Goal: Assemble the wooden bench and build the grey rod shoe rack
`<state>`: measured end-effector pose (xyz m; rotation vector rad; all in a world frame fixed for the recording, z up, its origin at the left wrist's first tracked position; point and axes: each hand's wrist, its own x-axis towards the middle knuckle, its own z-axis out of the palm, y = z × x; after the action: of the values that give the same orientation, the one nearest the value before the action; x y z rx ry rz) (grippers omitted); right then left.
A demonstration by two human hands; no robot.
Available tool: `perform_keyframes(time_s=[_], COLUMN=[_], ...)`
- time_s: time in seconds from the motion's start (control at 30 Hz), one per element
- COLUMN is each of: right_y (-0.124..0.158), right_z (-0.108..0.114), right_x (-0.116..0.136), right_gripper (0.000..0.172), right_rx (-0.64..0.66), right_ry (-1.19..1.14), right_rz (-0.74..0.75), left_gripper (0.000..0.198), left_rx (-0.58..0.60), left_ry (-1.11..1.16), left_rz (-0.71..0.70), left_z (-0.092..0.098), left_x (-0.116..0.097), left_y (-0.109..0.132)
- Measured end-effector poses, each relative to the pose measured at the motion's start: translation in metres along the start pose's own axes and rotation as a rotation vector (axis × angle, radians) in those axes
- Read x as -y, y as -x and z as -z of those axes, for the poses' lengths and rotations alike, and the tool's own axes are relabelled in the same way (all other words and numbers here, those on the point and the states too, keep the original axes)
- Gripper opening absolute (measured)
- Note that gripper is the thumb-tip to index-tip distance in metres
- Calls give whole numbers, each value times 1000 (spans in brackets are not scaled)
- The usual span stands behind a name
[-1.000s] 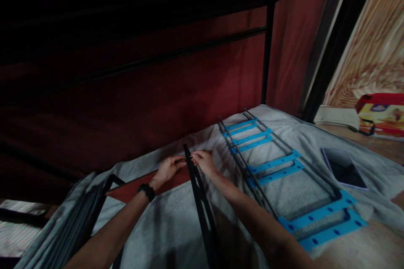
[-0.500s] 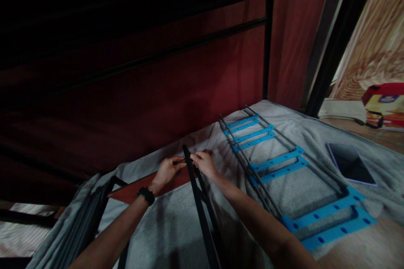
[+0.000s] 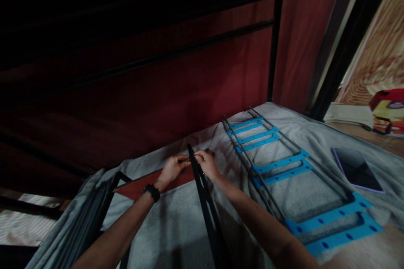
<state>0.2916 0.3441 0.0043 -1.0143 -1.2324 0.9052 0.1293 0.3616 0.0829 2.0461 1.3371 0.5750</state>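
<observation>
A long black metal frame (image 3: pixel 202 201) stands on edge between my two hands, its bars running from near the middle down to the bottom edge. My left hand (image 3: pixel 173 169), with a dark wristband, is closed in a pinch at the frame's left side, around a small thin piece too dim to name. On the other side my right hand (image 3: pixel 206 163) pinches at the same height, and what lies in its fingertips is too small to make out. A reddish-brown board (image 3: pixel 142 189) lies behind my left hand, partly hidden by it.
Blue slotted brackets on dark rods (image 3: pixel 277 168) lie on the grey blanket (image 3: pixel 233 214) to the right. Beyond them is a phone or tablet (image 3: pixel 358 169). Dark tubes (image 3: pixel 82 218) are stacked at left. A dark red panel (image 3: pixel 195 88) rises behind; a red-yellow box (image 3: pixel 389 111) stands far right.
The whole view has shifted slightly, so most things sit a little further right. Both hands stay pinched at the same spot on the black frame, which leans a little differently.
</observation>
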Motion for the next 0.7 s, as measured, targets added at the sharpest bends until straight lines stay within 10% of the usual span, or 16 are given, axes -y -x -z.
perform_keyframes(time_s=[0.17, 0.53, 0.7], right_y=[2, -4, -5], right_z=[4, 4, 7], right_x=[7, 13, 18], right_gripper=[38, 9, 31], right_rx=[-22, 37, 30], right_ry=[-82, -28, -20], right_rz=[-191, -125, -224], left_gripper=[41, 33, 31], left_rx=[-7, -21, 0], left_ry=[1, -25, -49], left_rz=[-17, -25, -41], left_z=[-2, -3, -2], left_x=[0, -3, -4], left_y=[-1, 0, -1])
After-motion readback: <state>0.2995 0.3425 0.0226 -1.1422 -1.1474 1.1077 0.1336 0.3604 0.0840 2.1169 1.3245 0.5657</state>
